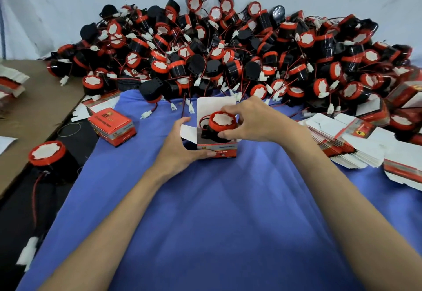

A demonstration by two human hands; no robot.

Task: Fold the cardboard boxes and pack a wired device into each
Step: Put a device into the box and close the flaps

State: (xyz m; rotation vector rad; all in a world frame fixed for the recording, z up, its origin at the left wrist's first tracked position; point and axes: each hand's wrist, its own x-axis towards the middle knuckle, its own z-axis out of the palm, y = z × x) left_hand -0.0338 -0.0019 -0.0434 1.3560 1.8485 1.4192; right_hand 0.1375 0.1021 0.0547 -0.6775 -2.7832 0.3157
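The right hand's (255,120) thumb and fingertips (228,108) are curled round the red rim of a wired device (222,120) that sits partway down in the open cardboard box (217,151) at the centre of the frame, while the left hand (182,145) grips that box from its left side, thumb lying across the printed front. The box stands upright on a blue cloth (205,211), its white flaps raised; a heap of devices (205,51) fills the upper frame, a closed box (112,126) lies at middle left, and flat boxes (354,147) are stacked at the right
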